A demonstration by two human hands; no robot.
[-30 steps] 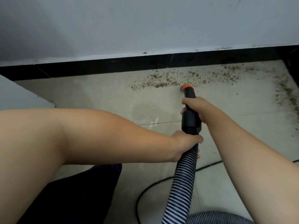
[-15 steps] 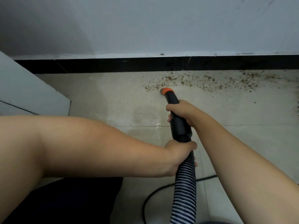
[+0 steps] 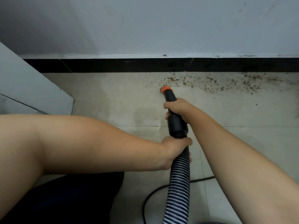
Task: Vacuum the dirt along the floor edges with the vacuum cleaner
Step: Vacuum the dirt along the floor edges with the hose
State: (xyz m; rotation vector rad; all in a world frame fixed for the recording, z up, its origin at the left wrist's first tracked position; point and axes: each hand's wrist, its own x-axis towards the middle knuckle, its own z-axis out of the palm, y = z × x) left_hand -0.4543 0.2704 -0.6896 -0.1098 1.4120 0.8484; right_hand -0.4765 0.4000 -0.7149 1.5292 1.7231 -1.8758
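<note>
Here, two grips on one tool. Right hand (image 3: 177,109) wrapped round the black nozzle (image 3: 174,110), fingers curled underneath, thumb side up; left hand (image 3: 175,151) clenched round the ribbed hose (image 3: 178,183) just below the cuff where hose meets nozzle. Both forearms reaching forward and down, the left crossing in from the side, the right running straight along the tool's line.

Orange tip (image 3: 165,89) down at the floor (image 3: 113,102), at the near left end of the dirt (image 3: 210,83) — a brown scatter lying along the black skirting (image 3: 129,65) and trailing off to the right. Tip beside the scatter, short of the skirting itself.

Handling, as a judgement: nozzle stiff and light, good for aiming, best held mid-barrel as now. Hose soft and springy, likely to tug back or twist, so a second grip near the cuff makes sense — takes the drag off the aiming hand. Plastic probably smooth, hence the full wrap rather than a pinch.

Most of the scatter not yet lifted. Next, probably a slow sweep rightward with the tip pushed closer to the skirting. Black cord (image 3: 155,191) looping on the floor behind the hose; worth keeping out from underfoot.
</note>
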